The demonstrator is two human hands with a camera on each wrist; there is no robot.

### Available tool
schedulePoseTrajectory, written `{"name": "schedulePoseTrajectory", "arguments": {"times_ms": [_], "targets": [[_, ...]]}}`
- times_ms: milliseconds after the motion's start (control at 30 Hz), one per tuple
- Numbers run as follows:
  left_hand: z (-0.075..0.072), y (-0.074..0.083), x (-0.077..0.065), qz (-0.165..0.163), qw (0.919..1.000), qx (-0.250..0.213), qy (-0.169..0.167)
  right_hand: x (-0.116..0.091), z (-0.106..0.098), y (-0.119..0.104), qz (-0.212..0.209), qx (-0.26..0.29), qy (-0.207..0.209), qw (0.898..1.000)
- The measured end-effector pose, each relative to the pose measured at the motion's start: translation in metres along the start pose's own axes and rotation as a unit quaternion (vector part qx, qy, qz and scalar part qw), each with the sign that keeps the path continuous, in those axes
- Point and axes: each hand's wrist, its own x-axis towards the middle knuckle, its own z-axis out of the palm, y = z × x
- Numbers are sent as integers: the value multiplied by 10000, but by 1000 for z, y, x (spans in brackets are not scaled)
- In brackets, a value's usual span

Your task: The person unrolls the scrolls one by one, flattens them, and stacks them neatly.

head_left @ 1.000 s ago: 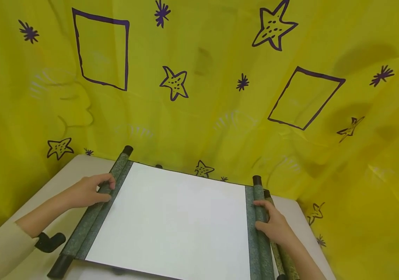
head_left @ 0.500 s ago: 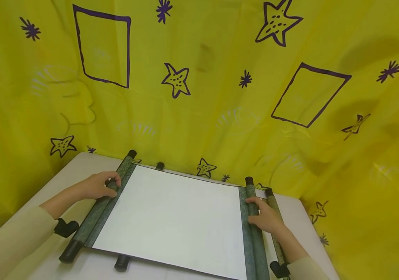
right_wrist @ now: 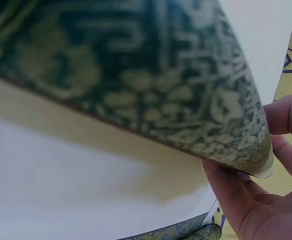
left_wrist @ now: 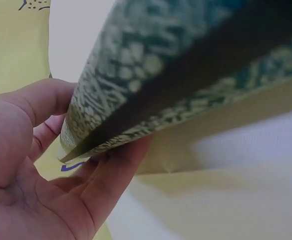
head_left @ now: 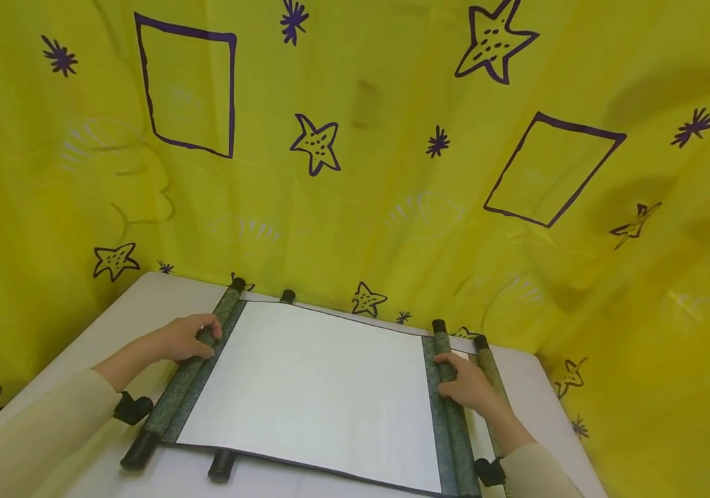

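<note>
A hanging scroll [head_left: 324, 394] with a blank white middle lies spread between both hands. Its left rolled end [head_left: 174, 398] is wrapped in green patterned cloth and has black knobs. My left hand [head_left: 189, 339] grips that end, thumb on one side and fingers on the other. In the left wrist view the thumb and fingers [left_wrist: 118, 175] pinch the patterned roll [left_wrist: 106, 95]. The right rolled end [head_left: 457, 429] sits in my right hand [head_left: 470, 382], held likewise between thumb and fingers. The right wrist view shows the patterned roll [right_wrist: 185, 100] close up, pinched at its far part.
Underneath, another scroll shows: a rod with a black knob [head_left: 222, 465] pokes out at the near edge, and an olive-green roll [head_left: 493, 373] lies to the right. A white table [head_left: 87, 353] bears them. A yellow curtain [head_left: 367, 207] with purple stars hangs behind.
Both hands have carried the scroll lower and slightly inward, toward the table. Its right end has shifted left, uncovering more of the olive roll; the near black knob has come into fuller view.
</note>
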Motion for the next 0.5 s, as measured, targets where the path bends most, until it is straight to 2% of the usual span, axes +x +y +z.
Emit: {"name": "schedulePoseTrajectory", "arguments": {"times_ms": [167, 367, 433, 500], "targets": [[2, 2, 1, -5, 9995, 296, 69, 0, 5, -1, 57, -32, -9, 10000], [7, 0, -3, -59, 9995, 314, 88, -7, 6, -2, -7, -133, -102, 9999], [10, 6, -9, -102, 9985, 469, 261, -14, 3, -4, -55, 42, -110, 9999], [15, 18, -17, -59, 9953, 704, 657, -26, 0, -8, -40, 422, -109, 9990]]}}
